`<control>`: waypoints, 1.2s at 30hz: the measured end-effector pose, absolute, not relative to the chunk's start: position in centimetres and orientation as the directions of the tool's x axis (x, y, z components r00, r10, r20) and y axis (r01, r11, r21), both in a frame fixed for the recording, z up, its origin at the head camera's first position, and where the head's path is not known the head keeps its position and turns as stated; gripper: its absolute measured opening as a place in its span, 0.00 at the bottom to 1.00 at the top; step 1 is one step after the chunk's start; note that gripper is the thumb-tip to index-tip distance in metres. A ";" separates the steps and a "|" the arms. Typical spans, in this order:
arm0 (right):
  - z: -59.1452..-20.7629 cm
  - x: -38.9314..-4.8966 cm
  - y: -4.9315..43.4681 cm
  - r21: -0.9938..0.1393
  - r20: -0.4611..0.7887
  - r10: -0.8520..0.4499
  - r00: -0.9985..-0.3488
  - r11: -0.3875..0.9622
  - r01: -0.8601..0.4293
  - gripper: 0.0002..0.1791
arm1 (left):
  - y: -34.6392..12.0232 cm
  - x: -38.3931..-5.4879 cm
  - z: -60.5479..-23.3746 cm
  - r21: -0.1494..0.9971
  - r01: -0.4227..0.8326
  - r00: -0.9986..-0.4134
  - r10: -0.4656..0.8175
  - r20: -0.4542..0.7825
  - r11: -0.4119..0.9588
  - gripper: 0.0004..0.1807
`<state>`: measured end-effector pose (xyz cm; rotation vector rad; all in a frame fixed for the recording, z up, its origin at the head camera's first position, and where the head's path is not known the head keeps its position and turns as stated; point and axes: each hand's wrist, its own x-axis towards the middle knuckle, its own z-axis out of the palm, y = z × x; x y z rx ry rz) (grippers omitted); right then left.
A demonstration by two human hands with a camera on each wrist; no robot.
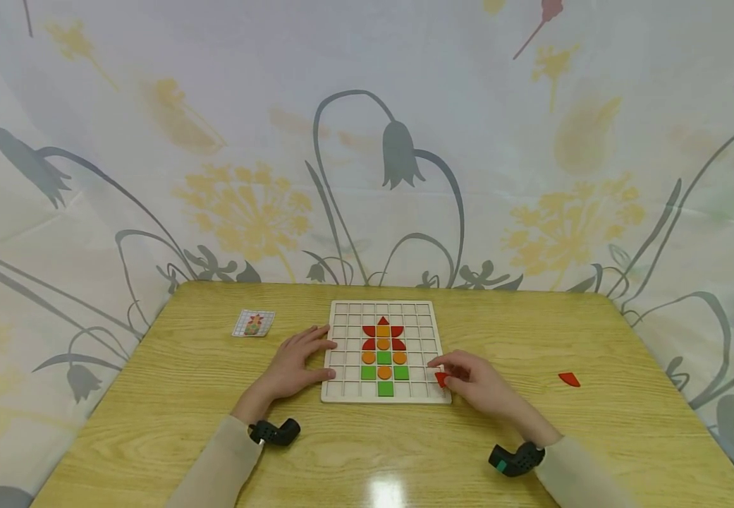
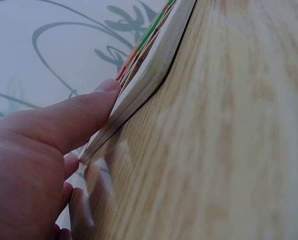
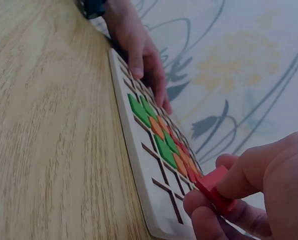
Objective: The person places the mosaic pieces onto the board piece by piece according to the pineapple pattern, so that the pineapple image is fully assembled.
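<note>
A white square grid board (image 1: 422, 396) lies on the table, holding a figure of green squares (image 1: 385, 389), orange circles (image 1: 384, 372), an orange square (image 1: 383, 331) and red pieces (image 1: 398, 344) with curved edges. On the board's left edge rests my left hand (image 1: 293, 363), fingers extended; the left wrist view shows its thumb touching the rim. My right hand (image 1: 476, 381) pinches a small red piece (image 3: 214, 187) between thumb and fingers, over the board's lower right part. Fingers partly cover this piece, so its full outline is hidden.
A small picture card (image 1: 254, 323) with a similar coloured figure lies left of the board. One loose red piece (image 1: 569, 379) with a curved edge is on the wooden table (image 1: 182, 395) at the right. Behind the table hangs a flower-patterned cloth (image 1: 481, 212).
</note>
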<state>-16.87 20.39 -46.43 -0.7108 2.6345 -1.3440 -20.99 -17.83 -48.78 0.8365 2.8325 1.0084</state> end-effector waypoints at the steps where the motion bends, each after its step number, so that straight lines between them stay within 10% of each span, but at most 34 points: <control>1: -46.4 -16.9 20.1 -0.785 0.120 -0.452 -0.884 0.502 -0.364 0.12 | -17.8 -21.0 -48.8 0.592 0.481 -0.856 0.494 0.155 0.647 0.28; 36: -47.9 -16.8 14.8 -0.752 0.127 -0.365 -0.922 0.571 -0.330 0.04 | -17.8 -20.9 -48.6 0.595 0.482 -0.854 0.497 0.155 0.643 0.28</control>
